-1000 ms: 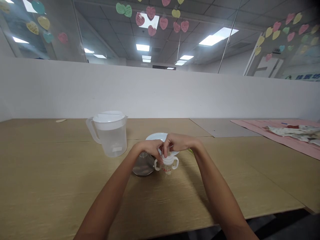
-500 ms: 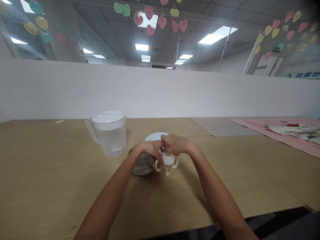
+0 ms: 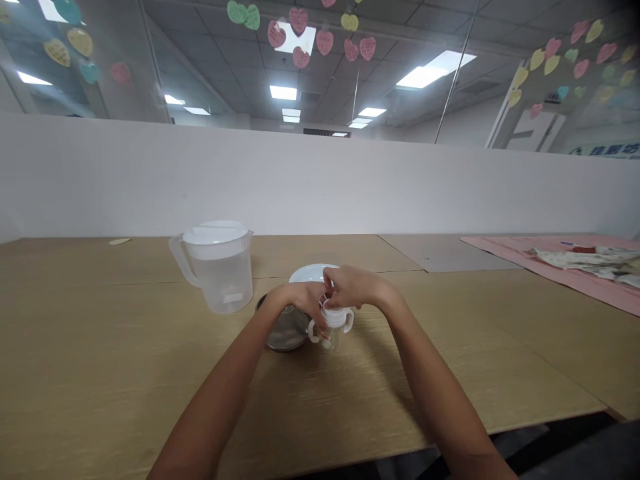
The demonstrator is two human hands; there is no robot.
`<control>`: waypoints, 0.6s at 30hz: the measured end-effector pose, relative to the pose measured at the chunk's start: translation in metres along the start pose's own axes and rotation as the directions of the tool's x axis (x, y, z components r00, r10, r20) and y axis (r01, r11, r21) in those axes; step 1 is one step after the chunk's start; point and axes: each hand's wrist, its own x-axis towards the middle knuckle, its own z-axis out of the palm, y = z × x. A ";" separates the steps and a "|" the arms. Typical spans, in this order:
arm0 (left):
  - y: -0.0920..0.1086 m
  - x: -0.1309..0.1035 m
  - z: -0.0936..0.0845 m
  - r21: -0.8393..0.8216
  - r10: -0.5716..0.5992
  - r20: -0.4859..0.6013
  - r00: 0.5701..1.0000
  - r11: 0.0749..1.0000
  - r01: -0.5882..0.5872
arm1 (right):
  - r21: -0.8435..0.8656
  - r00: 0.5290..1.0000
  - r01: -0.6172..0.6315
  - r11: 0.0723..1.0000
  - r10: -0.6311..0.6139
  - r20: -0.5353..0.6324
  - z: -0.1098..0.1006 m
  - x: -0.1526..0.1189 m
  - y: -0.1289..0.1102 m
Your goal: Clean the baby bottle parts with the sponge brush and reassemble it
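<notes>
A small clear bottle (image 3: 334,335) with a white collar and two white side handles stands on the table in front of me. My left hand (image 3: 311,301) is closed on the bottle's left side, near its handle. Over the bottle's top, my right hand (image 3: 349,287) has its fingers bent together in a pinch; what they hold is too small and hidden to name. Just left of the bottle is a round metal pan (image 3: 287,331), partly behind my left wrist. Behind my hands lies a white plate (image 3: 307,273), partly covered.
A lidded clear pitcher (image 3: 226,283) holding liquid stands to the left. The wooden table (image 3: 125,373) meets a white wall (image 3: 310,187) at the back. At the far right, cloths (image 3: 590,263) lie on a pink sheet (image 3: 525,259).
The bottle has shifted slightly left and its tilt has changed a little. My right fingers have moved a bit over its top. My left hand stays on its side.
</notes>
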 end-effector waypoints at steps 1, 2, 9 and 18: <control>0.000 0.000 0.000 -0.001 0.001 -0.008 1.000 1.000 -0.001 | -0.010 1.000 0.009 1.000 -0.009 0.006 0.001 0.001 0.000; 0.000 0.000 0.001 0.001 -0.002 -0.018 1.000 1.000 0.002 | -0.026 1.000 0.020 0.999 -0.020 0.008 0.003 0.002 -0.001; -0.002 -0.001 0.001 0.028 -0.071 -0.023 0.997 0.997 0.071 | -0.099 0.996 0.040 0.994 -0.048 -0.079 0.010 0.008 -0.006; -0.002 -0.003 -0.004 0.023 0.073 0.045 0.996 0.997 -0.074 | 0.020 0.999 0.048 0.999 -0.048 0.021 0.000 0.001 0.002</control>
